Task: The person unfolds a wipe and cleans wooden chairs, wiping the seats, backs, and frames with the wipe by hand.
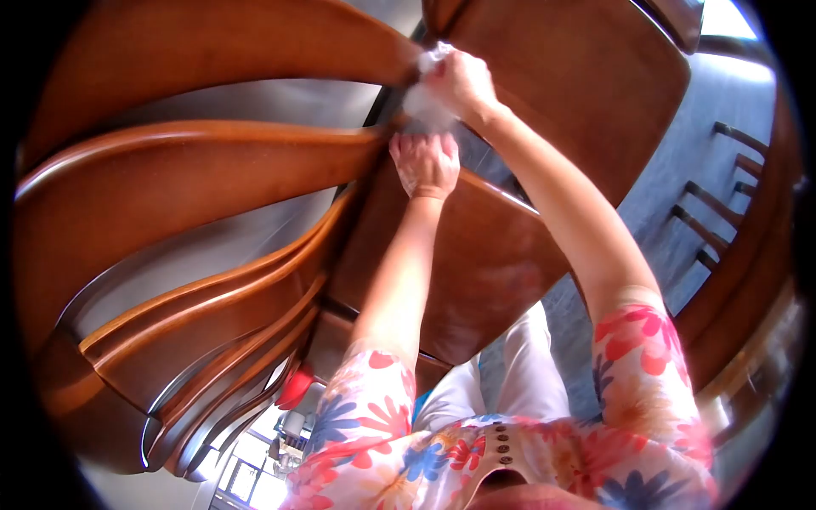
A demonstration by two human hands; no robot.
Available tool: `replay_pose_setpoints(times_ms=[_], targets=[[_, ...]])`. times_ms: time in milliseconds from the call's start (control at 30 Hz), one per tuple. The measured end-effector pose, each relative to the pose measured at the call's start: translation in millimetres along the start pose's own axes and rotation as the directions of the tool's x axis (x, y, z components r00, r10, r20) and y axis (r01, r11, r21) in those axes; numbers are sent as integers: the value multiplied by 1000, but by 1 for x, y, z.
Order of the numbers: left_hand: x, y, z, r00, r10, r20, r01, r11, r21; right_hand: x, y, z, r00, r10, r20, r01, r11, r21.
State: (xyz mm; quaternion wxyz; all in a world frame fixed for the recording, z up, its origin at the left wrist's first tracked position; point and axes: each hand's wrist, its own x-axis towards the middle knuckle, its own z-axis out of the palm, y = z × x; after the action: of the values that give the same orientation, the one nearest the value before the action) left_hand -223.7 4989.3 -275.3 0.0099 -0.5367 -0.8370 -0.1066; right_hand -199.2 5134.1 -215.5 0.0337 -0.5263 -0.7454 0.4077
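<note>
My right hand (463,85) is closed on a white cloth (435,58), over the place where a wooden chair's back meets its seat. The cloth hangs below that hand, blurred, and reaches the fingers of my left hand (427,163). Those left fingers are curled beside the end of a curved brown back slat (212,161). Their tips are hidden, so whether they grip the cloth or the chair does not show. Under my arms lies a glossy brown chair seat (484,280), with another seat (595,76) beyond it.
More curved chair backs (204,314) stand in a row at the left. At the right, a wooden piece with several dark-tipped legs (714,204) is above the grey floor (663,187). A red object (295,387) shows at lower left.
</note>
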Motion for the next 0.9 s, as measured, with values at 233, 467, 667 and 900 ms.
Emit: replay_pose_setpoints(times_ms=[233, 467, 667, 900], targets=[[1, 1, 1, 1000, 4, -28, -4, 1000, -18, -3, -5, 20, 991, -130, -40, 136, 959, 249], [-4, -4, -2, 1000, -7, 7, 8, 988, -153, -50, -73, -20, 909, -330, 254, 32, 664, 747], [-4, 0, -5, 997, -56, -56, 47, 987, -156, -84, -126, -94, 734, -679, -10, 390, 409, 825], [1, -4, -18, 1000, 21, 12, -19, 996, -83, -94, -235, -46, 325, -604, -727, 937, 309, 162]])
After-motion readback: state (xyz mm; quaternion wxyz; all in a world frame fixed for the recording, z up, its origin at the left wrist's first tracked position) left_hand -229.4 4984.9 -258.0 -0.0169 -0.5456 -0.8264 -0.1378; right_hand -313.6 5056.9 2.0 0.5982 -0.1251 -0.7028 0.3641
